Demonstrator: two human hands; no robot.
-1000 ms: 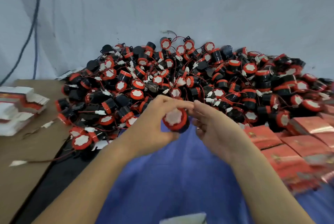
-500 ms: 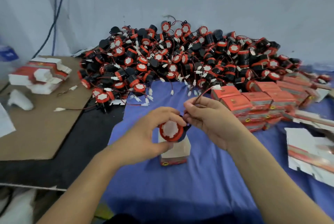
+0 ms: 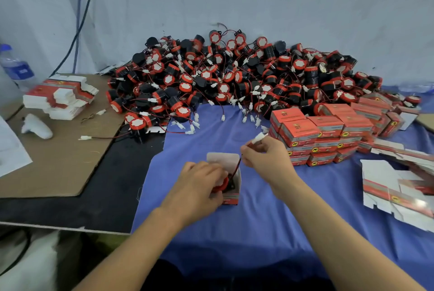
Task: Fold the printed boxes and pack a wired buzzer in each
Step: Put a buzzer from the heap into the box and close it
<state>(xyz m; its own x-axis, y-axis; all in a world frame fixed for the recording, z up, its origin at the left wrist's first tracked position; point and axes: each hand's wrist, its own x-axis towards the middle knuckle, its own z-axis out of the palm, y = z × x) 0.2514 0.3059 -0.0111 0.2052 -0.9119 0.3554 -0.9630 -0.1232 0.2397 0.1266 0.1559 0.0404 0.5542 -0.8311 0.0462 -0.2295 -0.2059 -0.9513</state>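
Observation:
An open printed box (image 3: pixel 231 194) stands on the blue cloth (image 3: pixel 258 225) in front of me, its white lid flap raised. My left hand (image 3: pixel 199 185) grips a red-and-black buzzer (image 3: pixel 223 184) that sits partly inside the box mouth. My right hand (image 3: pixel 265 157) pinches the buzzer's wire near its white connector (image 3: pixel 258 137), held up and to the right of the box. The red-and-black wire (image 3: pixel 237 166) runs down from my fingers to the buzzer.
A big heap of wired buzzers (image 3: pixel 234 79) fills the back of the table. Closed red boxes (image 3: pixel 324 135) are stacked at right, flat box blanks (image 3: pixel 399 192) lie further right, and more blanks (image 3: pixel 61 95) sit on cardboard (image 3: pixel 58 161) at left by a water bottle (image 3: pixel 16 67).
Both hands came down from in front of the heap to the box. The buzzer went from mid-air into the box mouth, and my right hand drew the wire up to the right.

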